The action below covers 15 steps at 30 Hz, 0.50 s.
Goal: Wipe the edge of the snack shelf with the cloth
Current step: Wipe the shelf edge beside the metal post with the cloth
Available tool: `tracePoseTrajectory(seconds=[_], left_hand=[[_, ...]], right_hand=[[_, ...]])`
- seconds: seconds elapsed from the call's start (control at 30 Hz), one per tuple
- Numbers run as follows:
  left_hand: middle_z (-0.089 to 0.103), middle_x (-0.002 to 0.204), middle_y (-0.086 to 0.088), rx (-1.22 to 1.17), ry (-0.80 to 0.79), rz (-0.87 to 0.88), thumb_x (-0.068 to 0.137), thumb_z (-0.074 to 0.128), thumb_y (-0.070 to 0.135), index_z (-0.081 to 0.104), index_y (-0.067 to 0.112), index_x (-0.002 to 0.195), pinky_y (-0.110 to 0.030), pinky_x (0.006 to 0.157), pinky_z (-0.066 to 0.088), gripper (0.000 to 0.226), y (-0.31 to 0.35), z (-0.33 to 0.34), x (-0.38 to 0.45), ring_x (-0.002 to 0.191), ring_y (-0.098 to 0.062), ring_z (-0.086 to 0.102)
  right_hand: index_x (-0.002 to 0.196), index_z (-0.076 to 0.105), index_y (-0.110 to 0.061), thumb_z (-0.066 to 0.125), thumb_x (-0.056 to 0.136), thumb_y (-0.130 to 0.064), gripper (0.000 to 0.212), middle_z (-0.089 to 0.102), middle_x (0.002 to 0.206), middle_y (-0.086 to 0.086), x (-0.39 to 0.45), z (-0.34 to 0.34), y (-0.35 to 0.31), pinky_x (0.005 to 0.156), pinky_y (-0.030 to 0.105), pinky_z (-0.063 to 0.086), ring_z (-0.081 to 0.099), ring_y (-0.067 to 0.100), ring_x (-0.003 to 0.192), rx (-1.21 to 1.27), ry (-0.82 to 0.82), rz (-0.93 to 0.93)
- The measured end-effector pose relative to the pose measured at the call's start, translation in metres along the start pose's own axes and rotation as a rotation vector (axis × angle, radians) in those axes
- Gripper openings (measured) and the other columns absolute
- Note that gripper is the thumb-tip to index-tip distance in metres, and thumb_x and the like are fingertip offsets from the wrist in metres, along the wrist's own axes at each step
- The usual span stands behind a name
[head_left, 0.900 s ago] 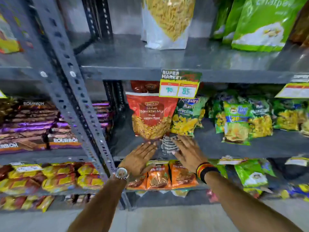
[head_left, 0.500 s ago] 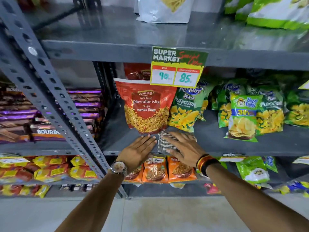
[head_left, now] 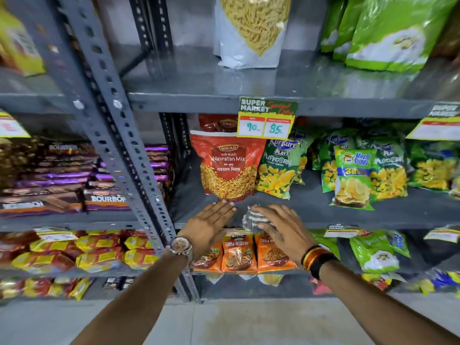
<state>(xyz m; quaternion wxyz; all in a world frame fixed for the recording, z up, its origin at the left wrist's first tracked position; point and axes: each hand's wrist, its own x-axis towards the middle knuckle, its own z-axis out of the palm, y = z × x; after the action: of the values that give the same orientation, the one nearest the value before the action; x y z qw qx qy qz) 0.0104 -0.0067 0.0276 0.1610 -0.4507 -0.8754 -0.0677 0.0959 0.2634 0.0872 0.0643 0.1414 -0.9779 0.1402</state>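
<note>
A striped grey-and-white cloth (head_left: 254, 219) lies bunched on the front edge of the grey snack shelf (head_left: 348, 221). My right hand (head_left: 281, 229) lies flat over the cloth with fingers spread, pressing it onto the shelf edge. My left hand (head_left: 210, 224), with a wristwatch, rests flat on the same edge just left of the cloth, its straight fingertips reaching the bottom of the red Navratan Mix bag (head_left: 227, 168). Part of the cloth is hidden under my right palm.
Green puffcorn and chips packets (head_left: 353, 175) stand along the shelf to the right. A price tag (head_left: 267, 119) hangs from the shelf above. A perforated grey upright (head_left: 119, 135) runs at the left, with biscuit packs (head_left: 104, 199) beyond. Orange snack packets (head_left: 239, 252) sit below.
Both hands stay in place on the shelf edge with the cloth under the right one. The camera view has tilted upward.
</note>
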Motion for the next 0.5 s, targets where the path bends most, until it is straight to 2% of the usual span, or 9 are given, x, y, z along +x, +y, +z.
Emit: tracePoseTrajectory(seconds=[0.1,0.23,0.37,0.5], left_hand=[[0.041,0.159,-0.008,-0.010,0.108,0.049,0.103,0.055,0.030,0.041,0.008,0.153,-0.042,0.122,0.028,0.056,0.000,-0.055,-0.015,0.149,-0.024,0.035],[0.040,0.159,-0.009,0.043,0.241,0.131,0.105,0.051,0.025,0.045,0.005,0.150,-0.047,0.122,0.028,0.050,-0.014,-0.153,-0.022,0.149,-0.027,0.034],[0.042,0.158,-0.011,0.183,0.407,0.110,0.105,0.047,0.023,0.047,0.003,0.148,-0.046,0.122,0.027,0.047,-0.038,-0.258,-0.010,0.149,-0.028,0.035],[0.043,0.157,-0.011,0.303,0.513,0.079,0.105,0.045,0.023,0.047,0.004,0.148,-0.049,0.121,0.029,0.047,-0.063,-0.340,0.009,0.148,-0.029,0.036]], right_hand=[[0.146,0.029,-0.043,0.035,0.102,-0.047,0.045,0.047,0.131,-0.012,-0.013,-0.048,-0.041,0.103,0.030,0.034,0.042,0.011,0.122,0.082,0.087,-0.055],[0.143,0.035,-0.043,0.040,0.100,-0.043,0.043,0.046,0.131,-0.014,-0.014,-0.121,-0.102,0.104,0.027,0.030,0.040,0.010,0.121,0.078,0.270,-0.151],[0.140,0.042,-0.038,0.046,0.099,-0.040,0.042,0.052,0.127,-0.008,0.014,-0.188,-0.136,0.104,0.034,0.037,0.047,0.015,0.119,0.085,0.462,-0.200],[0.140,0.042,-0.037,0.045,0.099,-0.038,0.041,0.053,0.123,-0.003,0.054,-0.236,-0.153,0.100,0.034,0.039,0.048,0.017,0.113,0.105,0.547,-0.186]])
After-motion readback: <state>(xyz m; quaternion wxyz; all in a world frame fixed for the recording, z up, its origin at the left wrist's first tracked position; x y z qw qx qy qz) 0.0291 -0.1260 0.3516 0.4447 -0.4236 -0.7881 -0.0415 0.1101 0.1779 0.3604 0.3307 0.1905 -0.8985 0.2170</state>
